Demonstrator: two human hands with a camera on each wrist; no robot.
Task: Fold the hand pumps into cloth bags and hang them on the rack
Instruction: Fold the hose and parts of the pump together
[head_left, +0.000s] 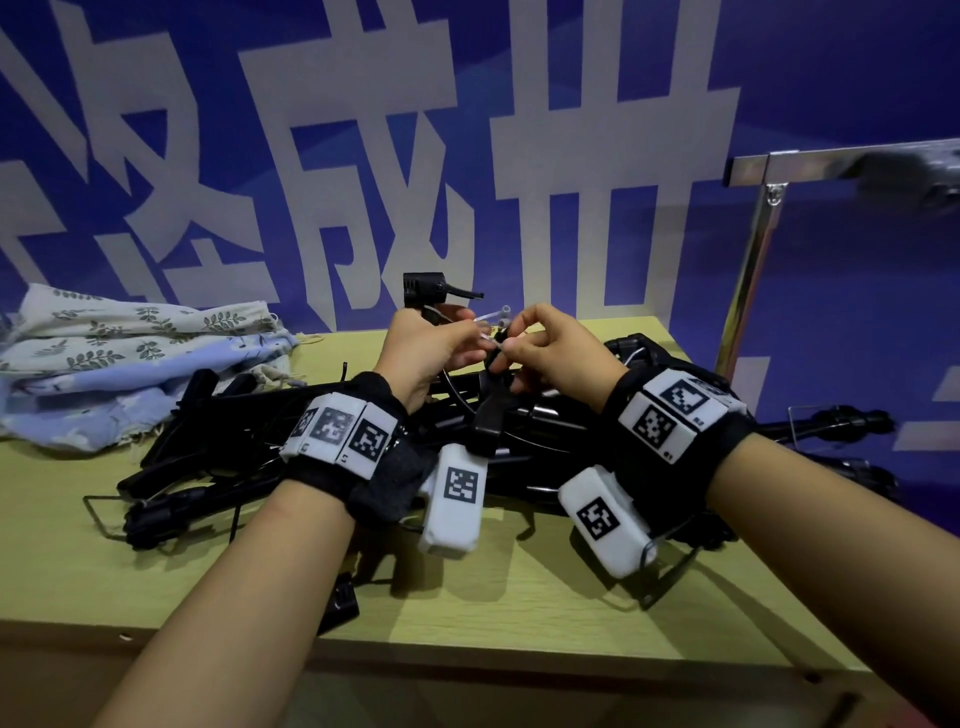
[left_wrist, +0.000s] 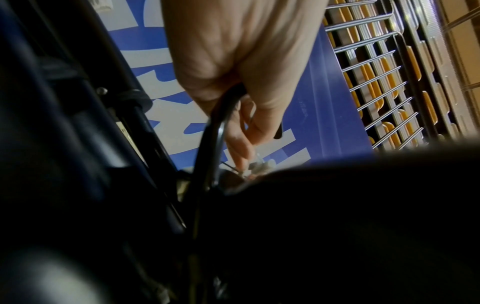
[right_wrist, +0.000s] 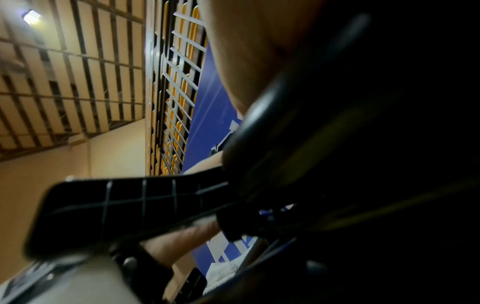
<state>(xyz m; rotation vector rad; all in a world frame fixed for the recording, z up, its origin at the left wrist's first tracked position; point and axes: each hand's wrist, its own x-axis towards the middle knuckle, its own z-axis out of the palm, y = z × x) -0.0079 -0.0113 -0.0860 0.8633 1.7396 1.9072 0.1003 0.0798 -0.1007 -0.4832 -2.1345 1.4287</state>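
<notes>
L hand (head_left: 431, 343) raised above the pump pile (head_left: 363, 457), fingers curled round the black hose (head_left: 457, 384) of one hand pump (head_left: 491, 410); left wrist view confirms the hose runs through the palm. Nozzle head (head_left: 426, 288) sticks up just behind the L knuckles. R hand (head_left: 550, 345) meets it fingertip to fingertip, pinching small clear fittings (head_left: 498, 317) at the hose end. Exact pinch pts too small to tell. Held pump's handle hangs down betw. the wrists, over the pile.

Step in hand (judgement): tidying hose + fittings on this pump before bagging. Task early; no pump seen in a bag.

How to do it well:
- Keep L grip firm on hose, so the pump body doesn't swing into the pile and snag other hoses or wire feet.
- R does the fine work only; seat the clear bits snug vs. the hose, don't let them drop into the pile, they'd be hard to find among black parts.
- Coil hose close to barrel, fold handle flat, so bundle is narrow enough for a bag mouth.

Cloth bags (head_left: 140, 353) heaped left of the pile, on the table (head_left: 493, 597), apart from both hands. Rack (head_left: 753, 249), metal, stands right of and behind the pile; something dark at its top bar, blurred, can't ID.

Risk: lifting the pump while its hose is tangled w/ neighbours drags the pile.
</notes>
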